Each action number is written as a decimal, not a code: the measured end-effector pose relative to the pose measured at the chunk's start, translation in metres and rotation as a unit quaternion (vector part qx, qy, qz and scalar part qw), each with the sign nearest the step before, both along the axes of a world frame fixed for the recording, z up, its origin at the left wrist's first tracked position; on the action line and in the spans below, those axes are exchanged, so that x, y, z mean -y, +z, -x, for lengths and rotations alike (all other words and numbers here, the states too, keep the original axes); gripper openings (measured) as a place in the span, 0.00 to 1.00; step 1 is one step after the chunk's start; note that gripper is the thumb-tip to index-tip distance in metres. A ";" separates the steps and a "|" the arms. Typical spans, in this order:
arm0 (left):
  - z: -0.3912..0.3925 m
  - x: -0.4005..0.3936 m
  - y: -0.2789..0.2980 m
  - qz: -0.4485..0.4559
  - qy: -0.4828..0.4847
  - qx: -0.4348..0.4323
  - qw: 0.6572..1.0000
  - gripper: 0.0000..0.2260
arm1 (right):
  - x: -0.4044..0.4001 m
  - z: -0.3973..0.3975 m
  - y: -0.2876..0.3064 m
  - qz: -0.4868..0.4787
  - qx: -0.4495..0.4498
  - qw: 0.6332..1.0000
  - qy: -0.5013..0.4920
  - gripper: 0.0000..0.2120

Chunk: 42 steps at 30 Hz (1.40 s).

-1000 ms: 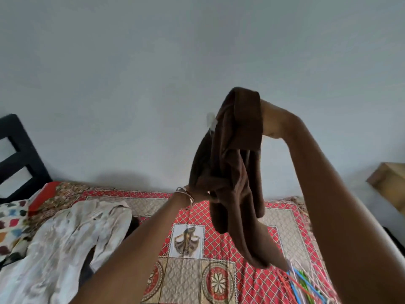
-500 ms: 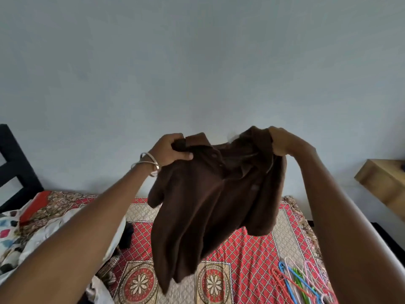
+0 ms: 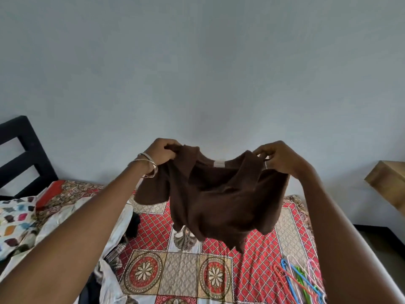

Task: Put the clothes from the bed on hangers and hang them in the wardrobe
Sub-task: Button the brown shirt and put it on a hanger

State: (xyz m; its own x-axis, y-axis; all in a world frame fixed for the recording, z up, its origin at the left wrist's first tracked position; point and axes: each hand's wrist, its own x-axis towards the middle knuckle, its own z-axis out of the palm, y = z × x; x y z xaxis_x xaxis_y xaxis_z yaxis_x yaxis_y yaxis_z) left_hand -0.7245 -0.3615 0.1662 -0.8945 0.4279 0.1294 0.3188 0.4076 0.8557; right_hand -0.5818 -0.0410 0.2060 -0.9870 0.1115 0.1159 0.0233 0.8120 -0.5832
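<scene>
A dark brown polo shirt [image 3: 219, 202] hangs spread out in the air above the bed [image 3: 219, 268]. My left hand [image 3: 162, 153] grips its left shoulder and my right hand [image 3: 277, 159] grips its right shoulder. The collar and a pale neck label face me. A bunch of coloured plastic hangers [image 3: 300, 279] lies on the bed at the lower right. A heap of other clothes, mostly a whitish garment [image 3: 114, 233], lies on the bed at the left, partly hidden by my left arm. No wardrobe is in view.
The bed has a red patterned cover and stands against a plain grey wall. A black headboard [image 3: 24, 152] and a patterned pillow [image 3: 15, 220] are at the left. A wooden piece of furniture [image 3: 388, 183] stands at the right edge.
The shirt went from a bunched hanging bundle to being spread open between both hands. My hands moved apart and lower, and the camera tilted down.
</scene>
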 end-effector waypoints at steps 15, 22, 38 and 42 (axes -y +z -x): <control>-0.015 0.002 -0.040 0.043 0.137 -0.153 0.978 0.07 | 0.010 -0.012 -0.043 -0.045 -0.097 0.981 -0.165 0.21; -0.050 -0.003 -0.044 0.058 0.233 -0.190 0.952 0.07 | 0.032 -0.029 -0.056 -0.106 -0.045 0.960 -0.255 0.12; -0.070 0.092 -0.061 -0.158 -0.270 0.283 0.907 0.24 | 0.028 -0.108 -0.070 0.406 0.188 0.888 0.109 0.10; -0.023 0.051 -0.110 0.110 -0.148 0.136 0.973 0.08 | 0.009 -0.057 -0.118 0.300 0.228 0.926 -0.027 0.14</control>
State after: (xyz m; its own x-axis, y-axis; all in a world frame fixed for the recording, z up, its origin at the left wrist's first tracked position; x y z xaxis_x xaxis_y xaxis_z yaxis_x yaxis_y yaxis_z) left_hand -0.7018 -0.4126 0.0564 -0.7165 0.6622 -0.2195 0.2237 0.5161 0.8268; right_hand -0.5248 -0.0495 0.0880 -0.9094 0.0707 -0.4099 0.4086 0.3363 -0.8485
